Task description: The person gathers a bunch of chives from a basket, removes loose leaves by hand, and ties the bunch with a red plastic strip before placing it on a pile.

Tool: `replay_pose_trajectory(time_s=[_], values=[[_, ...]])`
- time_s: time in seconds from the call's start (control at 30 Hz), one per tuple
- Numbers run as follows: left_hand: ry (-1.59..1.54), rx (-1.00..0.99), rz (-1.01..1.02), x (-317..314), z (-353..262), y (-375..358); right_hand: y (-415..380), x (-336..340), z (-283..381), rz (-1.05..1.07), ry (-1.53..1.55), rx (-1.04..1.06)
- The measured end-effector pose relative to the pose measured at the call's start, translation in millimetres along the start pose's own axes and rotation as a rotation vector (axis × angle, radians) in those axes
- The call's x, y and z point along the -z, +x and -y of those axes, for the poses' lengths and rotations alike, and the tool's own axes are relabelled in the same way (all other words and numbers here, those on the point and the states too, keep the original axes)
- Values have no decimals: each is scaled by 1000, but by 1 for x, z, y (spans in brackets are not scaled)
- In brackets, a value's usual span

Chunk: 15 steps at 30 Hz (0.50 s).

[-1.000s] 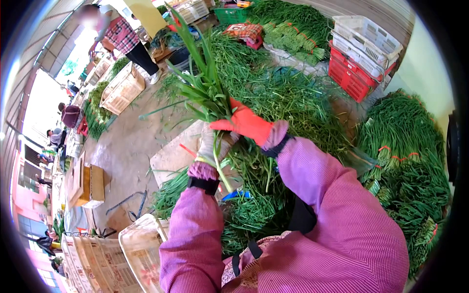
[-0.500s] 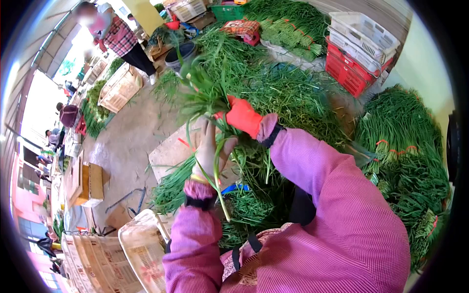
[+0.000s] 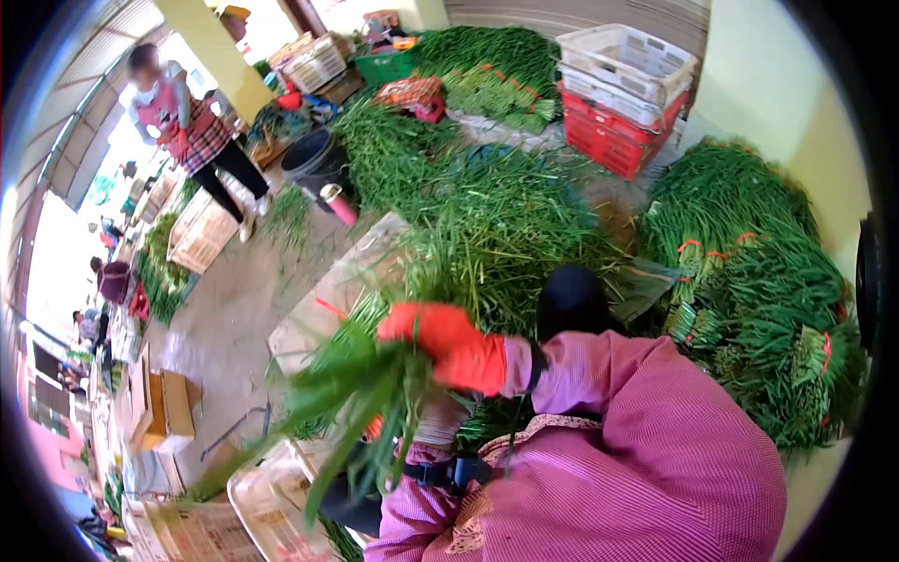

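Note:
My right hand [image 3: 448, 345], in an orange-red glove, is closed around a bunch of long green leafy stalks [image 3: 361, 386]. Their flat leaves fan out to the lower left, smeared by motion. Below it, my left hand [image 3: 446, 421], in a pale glove, is mostly covered by the leaves; only its cuff and a bit of orange between the leaves show, so its grip is hidden. Just beyond both hands lies a large heap of loose green stalks [image 3: 496, 220]. A pale board [image 3: 323, 304] lies on the floor beside the heap.
Bundles of greens tied with orange bands [image 3: 749, 272] are stacked at right. Behind the heap stand red and white crates [image 3: 623, 131], a dark bucket [image 3: 314, 159] and a pink flask [image 3: 339, 204]. A white crate [image 3: 272, 496] is at lower left. Another person [image 3: 197, 131] stands at upper left.
Both hands have come down and closer to my body. The bunch has swung from pointing up and away to hanging toward the lower left. My view has shifted, and the flask now shows.

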<state>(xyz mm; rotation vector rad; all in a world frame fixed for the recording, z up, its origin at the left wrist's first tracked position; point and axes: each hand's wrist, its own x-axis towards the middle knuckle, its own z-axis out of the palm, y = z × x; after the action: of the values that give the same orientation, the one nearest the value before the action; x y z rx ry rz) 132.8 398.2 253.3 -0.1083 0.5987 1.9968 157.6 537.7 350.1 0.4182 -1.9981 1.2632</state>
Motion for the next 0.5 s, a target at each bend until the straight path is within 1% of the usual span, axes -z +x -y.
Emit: replay_pose_trajectory(time_s=[0.03,0.07,0.13,0.17,0.23,0.27,0.33,0.37,0.4,0.47,0.5], values=[[-22,-27,12,5,1,-5,-18,-8,-2,52,53,71],[-26,-7,0,2,2,-6,-35,-8,12,92,-20,72],[-19,55,-16,-4,6,-14,-63,-5,25,136,-285,262],[-2,97,-20,-11,9,-17,-71,-2,33,130,-288,267],[6,203,-26,-19,10,-28,-86,3,53,303,-479,327],[11,250,-31,-23,10,-32,-92,7,64,302,-476,337],[21,331,-45,-28,6,-40,-101,16,83,464,-732,304],[31,350,-48,-30,4,-44,-105,18,88,510,-792,295],[44,373,-51,-32,1,-49,-110,19,89,506,-793,312],[97,372,-65,-37,-4,-59,-114,23,91,646,-628,255],[154,350,-69,-39,-9,-64,-114,26,89,616,-507,332]])
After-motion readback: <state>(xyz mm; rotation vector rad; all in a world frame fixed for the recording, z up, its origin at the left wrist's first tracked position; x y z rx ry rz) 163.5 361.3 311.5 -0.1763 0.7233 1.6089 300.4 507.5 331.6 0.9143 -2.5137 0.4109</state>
